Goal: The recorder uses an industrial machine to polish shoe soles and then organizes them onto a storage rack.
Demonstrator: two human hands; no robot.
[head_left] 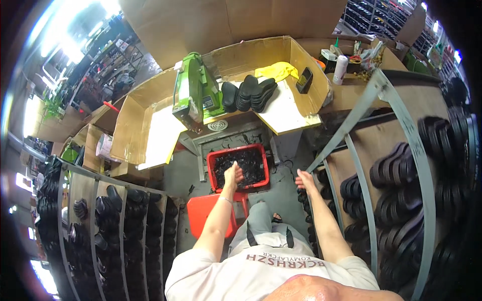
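right hand (305,179) fingers touching black soles (304,199)

A crate (237,154) of offcuts sat on the floor directly in front of the person, below the front edge of the bench (293,118). A stool (203,210) stood just nearer than the crate, to its left. On the bench, a machine (193,95) stood at the left, with a row of shoe soles (249,93) just to its right and a cloth (276,70) behind them. Cardboard walls (251,52) enclosed the bench at the back and sides. A phone (304,80) leaned against the right wall. A bottle (340,69) stood beyond that wall, farther right. Racks filled with soles flanked the person: one rack (108,220) at the left, another rack (401,165) at the right. The left hand (233,174) hung over the crate; the right hand (305,179) reached beside the right rack.
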